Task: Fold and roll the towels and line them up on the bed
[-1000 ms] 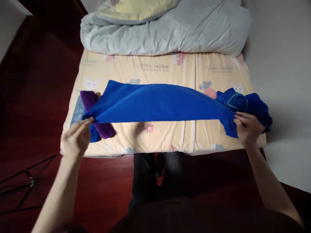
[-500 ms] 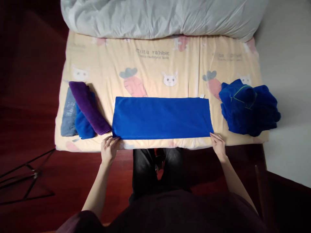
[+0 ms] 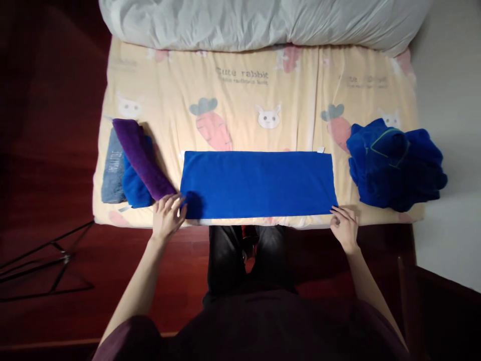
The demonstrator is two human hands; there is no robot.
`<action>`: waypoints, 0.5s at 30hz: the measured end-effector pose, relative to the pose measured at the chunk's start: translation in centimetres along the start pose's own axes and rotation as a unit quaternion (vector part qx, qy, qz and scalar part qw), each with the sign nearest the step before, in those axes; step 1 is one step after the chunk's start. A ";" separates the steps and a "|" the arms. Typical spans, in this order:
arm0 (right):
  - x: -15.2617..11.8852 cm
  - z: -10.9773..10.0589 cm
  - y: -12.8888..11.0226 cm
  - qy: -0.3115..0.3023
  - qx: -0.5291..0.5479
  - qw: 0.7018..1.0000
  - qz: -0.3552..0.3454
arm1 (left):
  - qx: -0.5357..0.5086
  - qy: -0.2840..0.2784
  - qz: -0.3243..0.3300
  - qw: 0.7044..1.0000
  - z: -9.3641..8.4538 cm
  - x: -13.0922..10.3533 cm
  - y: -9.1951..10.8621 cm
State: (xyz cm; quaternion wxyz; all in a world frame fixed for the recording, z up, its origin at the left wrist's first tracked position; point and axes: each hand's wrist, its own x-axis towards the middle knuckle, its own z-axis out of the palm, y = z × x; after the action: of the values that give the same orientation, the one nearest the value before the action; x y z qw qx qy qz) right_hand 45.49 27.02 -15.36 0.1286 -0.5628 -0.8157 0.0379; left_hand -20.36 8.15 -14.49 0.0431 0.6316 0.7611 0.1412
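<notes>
A blue towel (image 3: 259,183), folded into a long flat rectangle, lies along the near side of the bed. My left hand (image 3: 168,216) hovers at its near left corner, fingers spread and holding nothing, and casts a shadow on the cloth. At the near right corner, the thumb and fingertips of my right hand (image 3: 344,228) are closed on the towel's edge. Just beyond my left hand rests a rolled purple towel (image 3: 141,155). It lies across a folded blue cloth (image 3: 137,185) beside a folded grey towel (image 3: 112,173) with lettering.
A heap of crumpled blue cloth (image 3: 396,168) sits at the bed's right. Across the far side lies a pale grey quilt (image 3: 263,22), on a yellow sheet (image 3: 240,120) printed with rabbits and carrots. Black stand legs (image 3: 62,255) are on the floor at left; a wall (image 3: 447,150) borders the right.
My left hand has let go of the towel's corner and lifted, its fingers spreading. My right hand stays at the other corner. The whole view has shifted slightly.
</notes>
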 end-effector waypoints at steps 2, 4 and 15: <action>0.5 -0.6 -1.8 0.006 0.001 1.000 0.005 | -0.006 -0.025 0.015 1.000 0.0 2.3 -1.2; 1.0 -0.8 -4.0 0.001 0.015 1.000 -0.001 | -0.006 -0.048 0.031 0.998 0.1 3.3 -3.1; 6.2 5.4 -24.6 -0.135 0.205 0.964 -0.108 | -0.002 0.008 0.019 1.000 -0.7 0.7 -2.7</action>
State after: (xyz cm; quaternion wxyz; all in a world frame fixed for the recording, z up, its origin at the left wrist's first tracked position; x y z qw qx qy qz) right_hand 19.75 24.27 -14.47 0.1332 -0.4230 -0.8561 0.2654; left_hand -23.28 8.32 -14.47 0.0358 0.6445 0.7492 0.1485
